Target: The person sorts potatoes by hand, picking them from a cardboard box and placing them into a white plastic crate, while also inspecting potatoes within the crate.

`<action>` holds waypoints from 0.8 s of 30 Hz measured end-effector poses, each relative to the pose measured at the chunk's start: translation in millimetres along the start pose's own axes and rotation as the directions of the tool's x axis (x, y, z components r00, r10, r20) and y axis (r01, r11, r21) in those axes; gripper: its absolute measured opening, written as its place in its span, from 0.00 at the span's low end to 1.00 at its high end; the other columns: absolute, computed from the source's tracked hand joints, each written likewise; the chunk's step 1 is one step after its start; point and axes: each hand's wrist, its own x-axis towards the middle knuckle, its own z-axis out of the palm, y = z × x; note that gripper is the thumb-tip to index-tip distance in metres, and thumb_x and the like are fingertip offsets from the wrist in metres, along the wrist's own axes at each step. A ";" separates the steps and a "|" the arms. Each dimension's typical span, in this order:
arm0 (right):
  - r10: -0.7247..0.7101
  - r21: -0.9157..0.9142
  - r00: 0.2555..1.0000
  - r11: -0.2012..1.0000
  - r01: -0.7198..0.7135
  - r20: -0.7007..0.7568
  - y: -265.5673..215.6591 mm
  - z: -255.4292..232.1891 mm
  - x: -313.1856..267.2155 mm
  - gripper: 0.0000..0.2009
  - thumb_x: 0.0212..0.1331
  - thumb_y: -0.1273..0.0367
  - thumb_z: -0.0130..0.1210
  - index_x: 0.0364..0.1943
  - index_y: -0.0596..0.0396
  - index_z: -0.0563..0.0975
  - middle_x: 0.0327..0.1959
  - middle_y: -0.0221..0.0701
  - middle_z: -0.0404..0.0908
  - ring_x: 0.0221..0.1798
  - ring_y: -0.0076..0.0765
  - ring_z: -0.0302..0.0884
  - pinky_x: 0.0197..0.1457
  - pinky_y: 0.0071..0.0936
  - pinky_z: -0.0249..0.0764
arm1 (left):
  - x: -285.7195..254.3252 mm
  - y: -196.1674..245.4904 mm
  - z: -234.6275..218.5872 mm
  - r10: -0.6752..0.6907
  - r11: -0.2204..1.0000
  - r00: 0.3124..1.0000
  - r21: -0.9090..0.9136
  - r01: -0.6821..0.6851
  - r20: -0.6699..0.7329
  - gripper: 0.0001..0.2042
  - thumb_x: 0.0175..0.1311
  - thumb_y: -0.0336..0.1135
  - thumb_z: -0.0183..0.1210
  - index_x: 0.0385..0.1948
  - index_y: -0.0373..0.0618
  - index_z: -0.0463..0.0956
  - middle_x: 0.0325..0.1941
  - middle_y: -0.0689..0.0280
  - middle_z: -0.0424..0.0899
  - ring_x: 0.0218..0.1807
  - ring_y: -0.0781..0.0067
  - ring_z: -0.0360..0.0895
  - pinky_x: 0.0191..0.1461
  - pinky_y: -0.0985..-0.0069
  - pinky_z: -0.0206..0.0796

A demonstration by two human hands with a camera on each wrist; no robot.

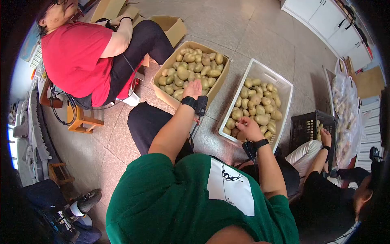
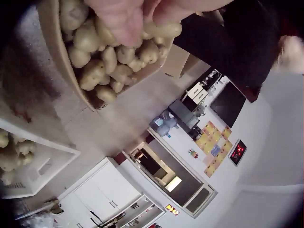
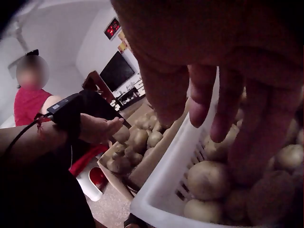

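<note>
Palm up, the left hand (image 1: 193, 88) is over the near side of a cardboard box (image 1: 164, 95) filled with potatoes (image 1: 198, 67); its palm looks bare in the head view. In the left wrist view the left hand (image 2: 128, 16) covers part of the potatoes (image 2: 109, 59). The right hand (image 1: 250, 129) is low over potatoes (image 1: 256, 99) in a white plastic crate (image 1: 284, 87). Seen from the right wrist, fingers (image 3: 199, 95) hang loosely down beside a potato (image 3: 208, 180); whether the fingertips touch one is unclear. No potato shows in its grip.
A person in red (image 1: 77, 61) sits at the left by an opened carton (image 1: 170, 28). Another person in black (image 1: 325, 203) reaches into a black crate (image 1: 302, 128) at the right. A wooden stool (image 1: 83, 122) and white cabinets (image 1: 329, 18) stand farther off.
</note>
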 end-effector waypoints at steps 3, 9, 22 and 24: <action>0.015 -0.075 0.998 0.997 -0.020 -0.059 -2.1 -3.1 0.2 0.12 0.49 0.67 0.55 0.35 0.60 0.72 0.27 0.35 0.74 0.32 0.31 0.72 0.37 0.24 0.68 | -19.7 -20.9 0.0 -0.141 0.989 0.989 0.031 0.142 -0.051 0.17 0.64 0.32 0.42 0.53 0.37 0.54 0.58 0.56 0.59 0.56 0.61 0.62 0.57 0.71 0.61; -0.065 -0.122 0.921 0.992 0.019 -0.385 0.1 -13.6 3.2 0.14 0.45 0.71 0.54 0.38 0.61 0.72 0.33 0.44 0.73 0.36 0.45 0.72 0.41 0.32 0.68 | -69.0 -59.0 7.8 -0.311 0.936 0.949 0.160 0.314 -0.042 0.18 0.59 0.25 0.46 0.51 0.32 0.55 0.53 0.54 0.63 0.54 0.58 0.64 0.61 0.69 0.58; 0.039 -0.391 0.876 0.885 -0.253 -0.480 67.5 -31.6 0.8 0.29 0.41 0.69 0.58 0.52 0.48 0.63 0.57 0.45 0.54 0.57 0.54 0.57 0.58 0.40 0.59 | -98.3 -107.1 -13.8 -0.556 0.600 0.827 0.645 0.473 -0.089 0.18 0.63 0.35 0.40 0.55 0.40 0.57 0.58 0.63 0.64 0.60 0.66 0.61 0.62 0.71 0.51; 0.091 -0.321 0.893 0.913 -0.252 -0.440 75.6 -35.1 3.3 0.30 0.40 0.69 0.59 0.53 0.46 0.62 0.57 0.45 0.54 0.57 0.54 0.57 0.57 0.39 0.60 | -99.5 -108.7 -11.3 -0.550 0.595 0.828 0.646 0.478 -0.106 0.18 0.64 0.35 0.39 0.55 0.40 0.57 0.59 0.63 0.64 0.60 0.66 0.61 0.63 0.70 0.51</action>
